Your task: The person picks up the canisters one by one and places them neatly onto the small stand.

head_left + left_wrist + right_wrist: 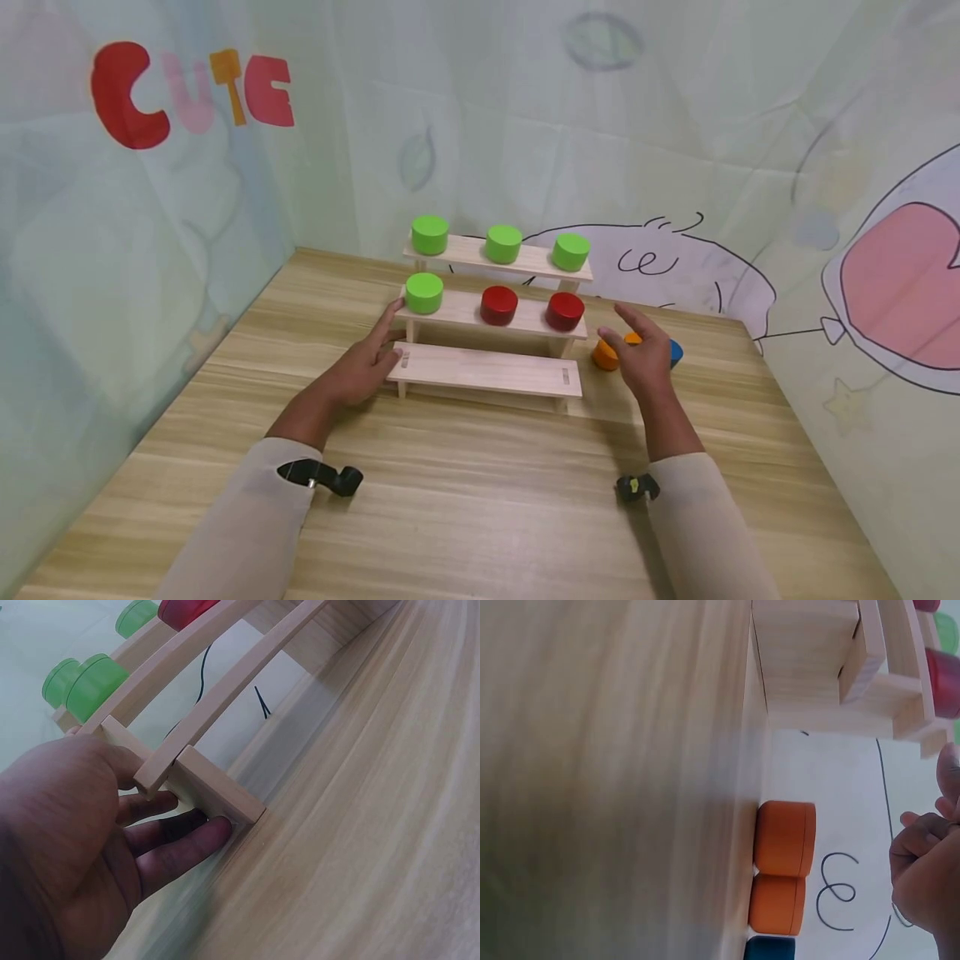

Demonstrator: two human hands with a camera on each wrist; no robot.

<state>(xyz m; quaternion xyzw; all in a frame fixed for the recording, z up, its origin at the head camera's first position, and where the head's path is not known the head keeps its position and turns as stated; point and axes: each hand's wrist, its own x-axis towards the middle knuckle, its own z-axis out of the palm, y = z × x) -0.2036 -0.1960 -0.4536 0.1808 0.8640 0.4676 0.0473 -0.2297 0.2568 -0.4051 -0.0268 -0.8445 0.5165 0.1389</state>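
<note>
On the wooden counter [480, 500] stands a stepped shelf [487, 371] bearing green blocks [503, 244] and red blocks [498, 306]. The left hand's [363, 368] unclenched fingers touch its left end. Right of it, the right hand [645, 360] hovers beside orange blocks [604, 357], released, thumb and forefinger parted.

Booth-type corner, exact bldg. unclear, w/ cartoon-print cloth walls [480, 150] (balloon [903, 275], "CUTE" lettering [201, 100] etc.) round a wood-grain table [480, 500].

From in front and above, the head view looks down on the stepped rack [486, 369]. The left-wrist view faces the rack's left end closely; the right-wrist view, rolled sideways, shares the rack's right end with the head view.
</note>
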